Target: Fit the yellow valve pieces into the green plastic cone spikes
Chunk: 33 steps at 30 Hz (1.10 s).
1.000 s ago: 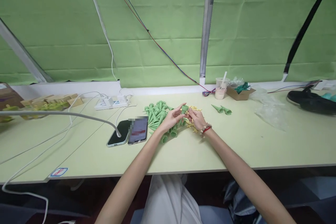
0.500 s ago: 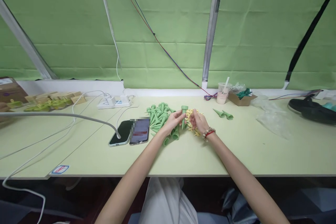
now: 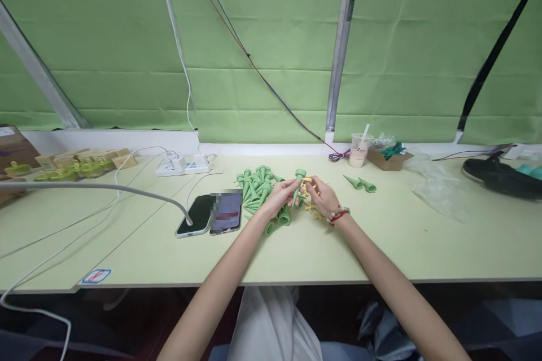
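My left hand (image 3: pixel 283 197) pinches a green plastic cone-shaped piece (image 3: pixel 300 176), its wide capped end up and its point down. Close by on the right, my right hand (image 3: pixel 323 198) has its fingers drawn together on a small yellow piece (image 3: pixel 307 180), right against the cone's upper part. Whether the two parts touch is too small to tell. Under and left of my left hand lies a pile of similar green cones (image 3: pixel 256 183). Small yellow cross-shaped pieces (image 3: pixel 314 211) lie below my right hand, partly hidden by it.
Two phones (image 3: pixel 226 212) lie left of the pile, with a white cable over one. Two loose green cones (image 3: pixel 359 183) are on the right. Behind them stand a drink cup (image 3: pixel 359 151) and a small cardboard box (image 3: pixel 388 161). A power strip (image 3: pixel 182 167) sits at the back left.
My right hand's fingers have come up beside the cone with a yellow piece. The cone in my left hand has shifted slightly right and now tilts a little.
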### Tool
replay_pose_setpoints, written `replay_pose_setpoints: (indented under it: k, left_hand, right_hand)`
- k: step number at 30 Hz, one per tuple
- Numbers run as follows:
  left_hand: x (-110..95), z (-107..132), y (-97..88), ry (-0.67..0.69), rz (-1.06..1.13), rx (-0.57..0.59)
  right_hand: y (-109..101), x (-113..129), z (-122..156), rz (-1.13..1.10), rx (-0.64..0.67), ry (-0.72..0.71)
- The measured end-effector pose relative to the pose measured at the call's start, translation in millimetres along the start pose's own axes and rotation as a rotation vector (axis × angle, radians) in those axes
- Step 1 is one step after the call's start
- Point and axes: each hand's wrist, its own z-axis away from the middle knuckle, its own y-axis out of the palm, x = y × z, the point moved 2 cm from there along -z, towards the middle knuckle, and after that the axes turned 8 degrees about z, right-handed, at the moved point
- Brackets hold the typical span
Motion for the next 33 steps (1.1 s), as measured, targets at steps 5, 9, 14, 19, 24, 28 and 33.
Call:
replay_pose_setpoints:
  k: [5, 9, 14, 19, 24, 28, 33]
  left_hand:
    - [1, 1, 1.5, 0.019, -0.071, -0.062]
    - [2, 1, 3.9, 0.038, -0.056, 0.064]
    - [12, -4, 0.6, 0.151, -0.152, 0.044]
    - [12, -6, -1.7, 0.295, -0.308, -0.119]
    - [0, -3, 0.2, 0.357, -0.391, -0.168]
    - [1, -2, 0.0, 0.173, -0.254, -0.115]
    - [4, 0, 2.4, 0.023, -0.129, -0.073]
  right_hand:
    - [-2, -1, -2, 0.039, -0.073, -0.062]
    - [-5, -4, -5, -0.016, -0.096, -0.054]
    - [-2, -4, -4, -0.22, -0.051, 0.096]
    - [5, -1, -4, -0.786, 0.15, 0.386]
    - [7, 3, -7, -1.022, 0.331, 0.452]
    - [5, -2, -6, -0.689, 0.124, 0.381]
    - [-2, -11, -6, -0.106, -0.037, -0.014]
